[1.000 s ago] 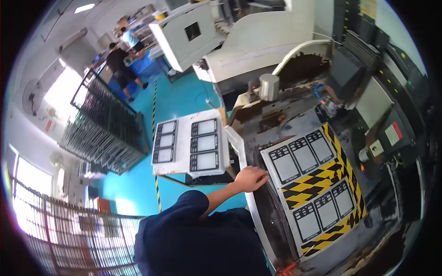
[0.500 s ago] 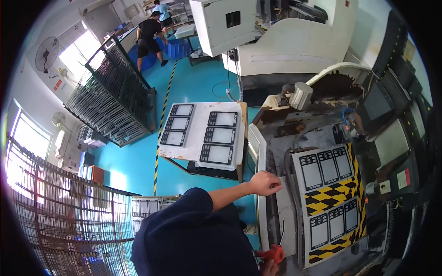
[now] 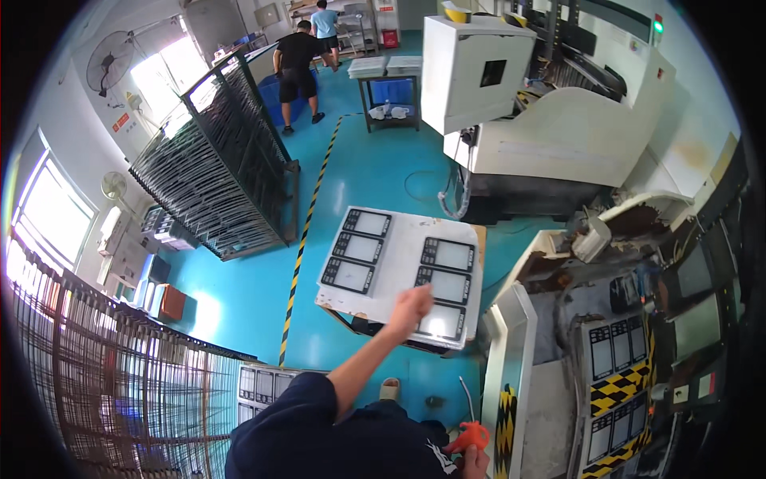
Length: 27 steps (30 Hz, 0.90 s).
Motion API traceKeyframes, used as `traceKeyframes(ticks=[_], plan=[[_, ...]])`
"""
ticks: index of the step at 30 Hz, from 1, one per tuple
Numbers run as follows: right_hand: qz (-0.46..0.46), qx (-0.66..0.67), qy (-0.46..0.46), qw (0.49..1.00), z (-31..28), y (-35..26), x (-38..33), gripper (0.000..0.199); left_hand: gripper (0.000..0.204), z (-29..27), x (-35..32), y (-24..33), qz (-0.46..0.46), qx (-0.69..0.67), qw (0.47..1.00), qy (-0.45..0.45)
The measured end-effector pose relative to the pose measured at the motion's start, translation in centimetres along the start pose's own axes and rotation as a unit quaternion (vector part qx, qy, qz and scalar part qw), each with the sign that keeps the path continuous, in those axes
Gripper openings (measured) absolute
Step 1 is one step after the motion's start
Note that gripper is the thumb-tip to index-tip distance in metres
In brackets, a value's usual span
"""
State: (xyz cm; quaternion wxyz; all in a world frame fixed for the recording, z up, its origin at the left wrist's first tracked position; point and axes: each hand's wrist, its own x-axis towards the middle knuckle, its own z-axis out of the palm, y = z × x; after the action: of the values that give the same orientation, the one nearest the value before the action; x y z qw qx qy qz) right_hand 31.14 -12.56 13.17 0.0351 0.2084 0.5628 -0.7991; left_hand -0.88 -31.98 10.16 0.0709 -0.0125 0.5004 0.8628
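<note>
1. your left hand [image 3: 412, 303] is stretched forward over the near edge of the white sheet [image 3: 403, 255] that lies on a low table. the fingers look curled into a loose fist, resting on or just above the sheet; from this angle you cannot tell whether they pinch its edge.
2. the white sheet carries six dark-framed printed panels in two columns: three on the left side [image 3: 356, 249] and three on the right side [image 3: 447, 283]. your left hand sits between the columns, touching or just beside the nearest right-hand panel [image 3: 441, 321].
3. your right hand [image 3: 476, 461] is at the bottom edge of the view, closed around an orange-handled tool [image 3: 467, 436] whose thin metal shaft points upward. only part of that hand shows.
4. to your right stands the printing machine [image 3: 606, 375], with a bed marked in yellow and black hazard stripes [image 3: 618, 389] and two more groups of dark-framed panels lying on it.
5. to your left a dark wire drying rack [image 3: 215, 176] stands on the teal floor [image 3: 375, 172], beside a yellow and black floor line [image 3: 307, 231]. a second rack [image 3: 120, 383] fills the lower left.
6. two other people [image 3: 299, 60] stand well apart from you at the far end of the room, near a blue bin.
</note>
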Motion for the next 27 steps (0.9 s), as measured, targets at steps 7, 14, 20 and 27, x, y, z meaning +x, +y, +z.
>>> traceKeyframes(ticks=[7, 14, 20, 27], plan=[[-0.012, -0.136, -0.095, 0.986, 6.4, -0.4, 3.2, 0.029, 0.046, -11.8, -1.5, 11.0, 0.108, 0.125, 0.978, 0.127], [-0.002, -0.214, -0.207, 0.955, 10.4, -1.9, 6.5, 0.019, 0.04, -10.8, -4.9, 15.5, 0.187, 0.202, 0.947, 0.165], [-0.06, -0.242, -0.253, 0.935, 9.3, -2.4, 6.1, 0.027, 0.043, -9.9, -8.2, 16.1, 0.221, 0.182, 0.946, 0.154], [-0.045, -0.25, -0.244, 0.936, 6.1, -1.8, 4.5, 0.027, 0.049, -5.6, -11.8, 16.6, 0.182, 0.204, 0.95, 0.154]])
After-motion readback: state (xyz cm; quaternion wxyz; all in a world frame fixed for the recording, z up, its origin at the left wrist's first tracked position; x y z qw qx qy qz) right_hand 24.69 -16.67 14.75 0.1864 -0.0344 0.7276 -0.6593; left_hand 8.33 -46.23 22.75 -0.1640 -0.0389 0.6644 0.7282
